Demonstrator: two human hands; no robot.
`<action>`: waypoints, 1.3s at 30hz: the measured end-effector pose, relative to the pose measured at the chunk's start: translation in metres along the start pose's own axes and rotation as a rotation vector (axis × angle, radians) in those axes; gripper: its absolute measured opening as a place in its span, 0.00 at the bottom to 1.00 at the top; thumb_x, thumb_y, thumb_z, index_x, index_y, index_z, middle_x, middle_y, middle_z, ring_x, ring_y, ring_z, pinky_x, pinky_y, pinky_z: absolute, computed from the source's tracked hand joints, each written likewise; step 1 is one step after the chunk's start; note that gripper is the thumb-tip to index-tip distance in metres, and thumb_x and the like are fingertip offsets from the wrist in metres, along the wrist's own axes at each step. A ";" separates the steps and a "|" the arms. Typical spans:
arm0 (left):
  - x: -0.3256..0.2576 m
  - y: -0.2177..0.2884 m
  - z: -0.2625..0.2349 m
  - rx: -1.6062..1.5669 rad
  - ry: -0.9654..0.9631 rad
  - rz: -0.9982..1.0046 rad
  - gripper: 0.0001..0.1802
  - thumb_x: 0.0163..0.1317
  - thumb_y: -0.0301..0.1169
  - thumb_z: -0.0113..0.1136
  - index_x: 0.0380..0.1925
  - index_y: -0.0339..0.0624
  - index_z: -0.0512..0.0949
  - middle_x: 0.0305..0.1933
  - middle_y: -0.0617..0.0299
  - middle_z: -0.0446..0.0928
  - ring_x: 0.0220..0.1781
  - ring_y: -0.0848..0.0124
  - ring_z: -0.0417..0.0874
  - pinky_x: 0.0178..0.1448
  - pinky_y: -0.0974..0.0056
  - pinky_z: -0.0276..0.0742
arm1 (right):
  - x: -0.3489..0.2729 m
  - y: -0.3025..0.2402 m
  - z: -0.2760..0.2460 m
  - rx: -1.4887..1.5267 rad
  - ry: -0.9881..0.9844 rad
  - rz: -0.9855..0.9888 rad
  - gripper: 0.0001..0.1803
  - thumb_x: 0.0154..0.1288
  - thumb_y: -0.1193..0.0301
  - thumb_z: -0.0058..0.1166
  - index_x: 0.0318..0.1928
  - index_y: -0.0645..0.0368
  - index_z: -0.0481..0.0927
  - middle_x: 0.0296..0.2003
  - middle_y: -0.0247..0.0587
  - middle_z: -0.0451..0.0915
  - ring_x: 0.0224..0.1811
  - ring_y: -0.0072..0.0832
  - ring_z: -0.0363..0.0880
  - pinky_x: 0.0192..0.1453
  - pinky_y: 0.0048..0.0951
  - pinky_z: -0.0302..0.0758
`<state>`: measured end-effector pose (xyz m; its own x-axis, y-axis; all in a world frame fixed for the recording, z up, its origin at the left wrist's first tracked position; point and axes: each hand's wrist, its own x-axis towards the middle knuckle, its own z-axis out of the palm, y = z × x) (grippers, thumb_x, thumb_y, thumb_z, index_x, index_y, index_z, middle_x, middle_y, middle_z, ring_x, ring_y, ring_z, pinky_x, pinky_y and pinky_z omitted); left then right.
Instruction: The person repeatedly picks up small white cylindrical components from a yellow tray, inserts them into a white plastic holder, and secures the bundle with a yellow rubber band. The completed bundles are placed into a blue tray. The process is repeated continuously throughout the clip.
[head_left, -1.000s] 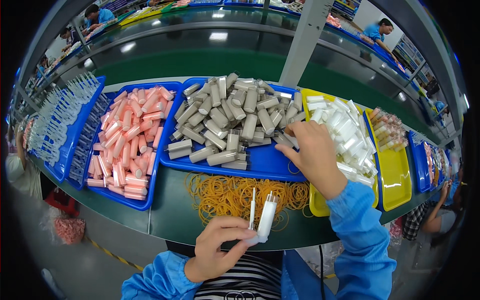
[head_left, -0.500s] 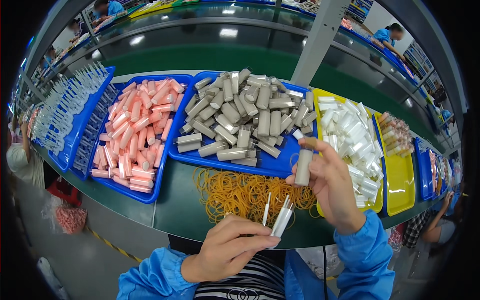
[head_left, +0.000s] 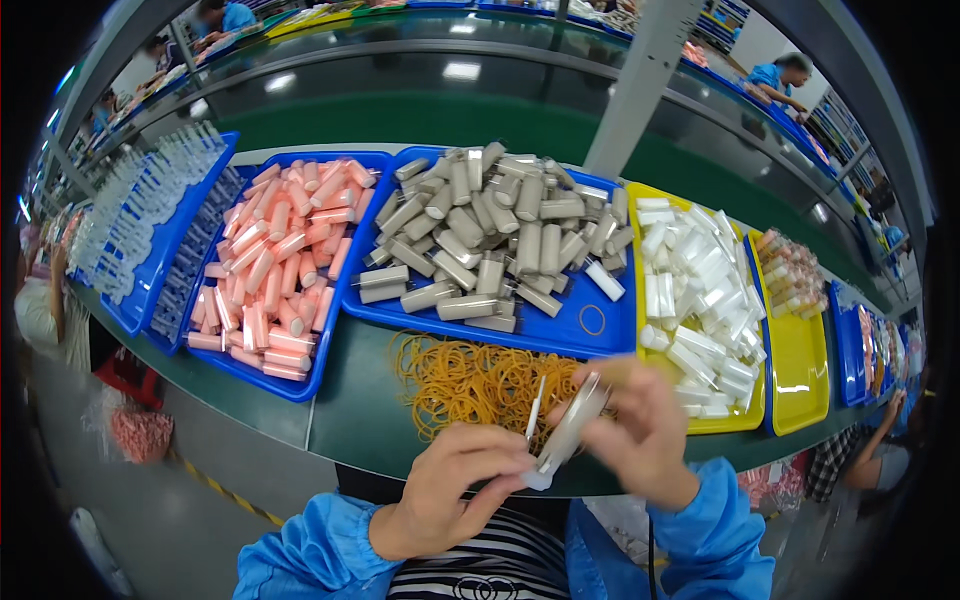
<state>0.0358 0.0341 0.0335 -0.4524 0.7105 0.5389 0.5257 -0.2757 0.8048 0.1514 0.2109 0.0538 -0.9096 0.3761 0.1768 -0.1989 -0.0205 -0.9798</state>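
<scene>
While both hands meet low over the bench (head_left: 360,400) edge, the left hand (head_left: 455,490) pinches the bottom of a grey tube (head_left: 568,432) plus a thin white stick (head_left: 534,412), and the right hand (head_left: 645,430) grips the tube's top end. Right at 12 o'clock from them is a heap of orange rubber bands (head_left: 470,378), then the blue tray of grey tubes (head_left: 600,335). Pink tubes (head_left: 275,265) sit around 10 o'clock, white ones (head_left: 695,300) in the yellow tray at 2.

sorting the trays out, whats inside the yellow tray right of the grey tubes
The yellow tray holds a heap of white tubes on its left side; its right side is bare. The right hand covers the near left corner, so what lies there cannot be seen.
</scene>
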 end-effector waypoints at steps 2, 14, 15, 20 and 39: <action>-0.001 -0.002 -0.002 0.041 0.045 0.026 0.19 0.55 0.21 0.70 0.45 0.40 0.74 0.50 0.49 0.78 0.45 0.61 0.82 0.49 0.61 0.77 | -0.005 0.001 0.005 -0.046 -0.088 -0.082 0.30 0.63 0.82 0.60 0.63 0.68 0.64 0.59 0.52 0.66 0.52 0.38 0.81 0.62 0.36 0.73; -0.036 -0.015 -0.043 0.214 0.434 -0.014 0.19 0.49 0.18 0.72 0.43 0.39 0.80 0.39 0.55 0.81 0.37 0.65 0.82 0.41 0.63 0.79 | 0.133 -0.022 0.053 -0.793 -0.358 -0.423 0.14 0.64 0.75 0.55 0.51 0.60 0.78 0.44 0.42 0.80 0.49 0.42 0.74 0.54 0.40 0.67; -0.038 -0.018 -0.046 0.264 0.455 -0.046 0.19 0.49 0.17 0.71 0.43 0.39 0.80 0.39 0.56 0.80 0.36 0.66 0.81 0.39 0.64 0.78 | 0.153 -0.008 0.059 -0.866 -0.369 -0.512 0.14 0.63 0.75 0.55 0.50 0.59 0.78 0.42 0.43 0.79 0.47 0.42 0.74 0.52 0.40 0.66; -0.050 -0.025 -0.056 0.409 0.450 -0.048 0.20 0.49 0.16 0.71 0.44 0.40 0.82 0.38 0.58 0.77 0.33 0.69 0.78 0.35 0.67 0.76 | 0.196 0.030 0.121 -0.902 -0.513 -0.752 0.16 0.58 0.74 0.57 0.48 0.55 0.79 0.39 0.39 0.79 0.48 0.39 0.74 0.52 0.39 0.67; -0.039 -0.013 -0.069 0.296 0.240 0.011 0.17 0.49 0.18 0.70 0.42 0.42 0.85 0.42 0.61 0.83 0.35 0.69 0.85 0.33 0.68 0.78 | 0.132 -0.025 0.053 -0.076 -0.312 0.279 0.20 0.73 0.71 0.50 0.61 0.66 0.73 0.46 0.39 0.79 0.46 0.23 0.77 0.54 0.27 0.74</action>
<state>-0.0035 -0.0346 0.0196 -0.5830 0.5272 0.6182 0.7010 -0.0583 0.7108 0.0169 0.2117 0.1069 -0.9939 0.0667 -0.0880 0.0877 -0.0086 -0.9961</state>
